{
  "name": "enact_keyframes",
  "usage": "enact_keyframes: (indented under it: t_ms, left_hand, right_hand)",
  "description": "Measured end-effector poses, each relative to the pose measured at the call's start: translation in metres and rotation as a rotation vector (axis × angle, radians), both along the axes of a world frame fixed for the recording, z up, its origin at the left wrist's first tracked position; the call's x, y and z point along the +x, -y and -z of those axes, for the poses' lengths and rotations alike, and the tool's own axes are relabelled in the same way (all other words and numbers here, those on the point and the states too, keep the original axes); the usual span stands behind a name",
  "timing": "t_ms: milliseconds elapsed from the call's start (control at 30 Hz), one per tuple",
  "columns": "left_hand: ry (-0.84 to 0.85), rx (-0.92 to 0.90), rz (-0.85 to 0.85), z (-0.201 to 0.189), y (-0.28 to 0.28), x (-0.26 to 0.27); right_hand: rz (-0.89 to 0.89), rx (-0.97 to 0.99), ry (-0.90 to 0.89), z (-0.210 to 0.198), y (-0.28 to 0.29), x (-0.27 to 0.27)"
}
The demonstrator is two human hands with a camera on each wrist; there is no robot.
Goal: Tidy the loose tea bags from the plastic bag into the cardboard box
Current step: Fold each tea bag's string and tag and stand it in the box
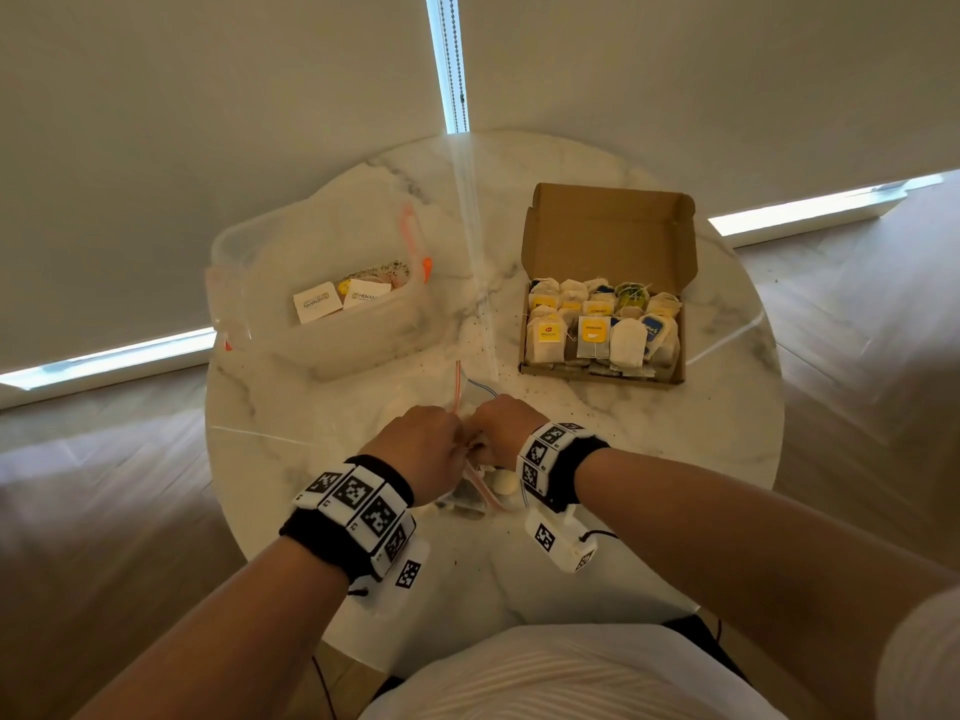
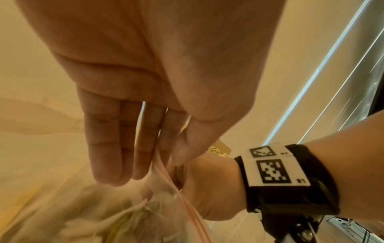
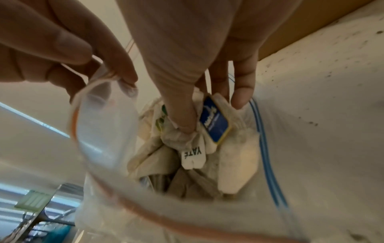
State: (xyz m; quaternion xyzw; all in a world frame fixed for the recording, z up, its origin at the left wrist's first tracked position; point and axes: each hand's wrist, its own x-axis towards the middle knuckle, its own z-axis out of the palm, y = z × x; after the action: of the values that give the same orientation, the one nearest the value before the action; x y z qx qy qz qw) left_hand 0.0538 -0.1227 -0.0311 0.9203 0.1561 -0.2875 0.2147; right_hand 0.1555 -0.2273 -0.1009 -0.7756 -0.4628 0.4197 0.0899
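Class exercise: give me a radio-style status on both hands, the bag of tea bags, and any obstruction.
Left hand pinches plastic bag rim open. Right hand inside, gripping tea bags. Cardboard box open, part filled. Nothing blocking.

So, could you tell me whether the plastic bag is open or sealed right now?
Open. The left hand pinches the plastic bag at its rim, and the right hand reaches inside among the tea bags.

Table point(image 1: 701, 418): glossy white marble, grey-veined. Box point(image 1: 613, 236): matt brown cardboard. Bag point(image 3: 108, 125): clear thin plastic, smooth. Tea bags point(image 3: 236, 166): matt, crumpled paper. Tub point(image 1: 363, 335): translucent plastic.
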Motion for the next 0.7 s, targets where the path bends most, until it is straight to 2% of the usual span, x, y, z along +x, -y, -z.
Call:
enact_keyframes:
  t_ms: [267,700]
  left_hand:
    - [0.028,0.027,-0.065,0.004,-0.008,-0.010]
    - [0.056,-0.032,-0.138,0.002,-0.007,-0.017]
  right_hand:
    - [0.232,0.107,-0.045,-0.005,0.020,0.017]
    - [0.492,0.392,-0.140,-0.090,0.074,0.037]
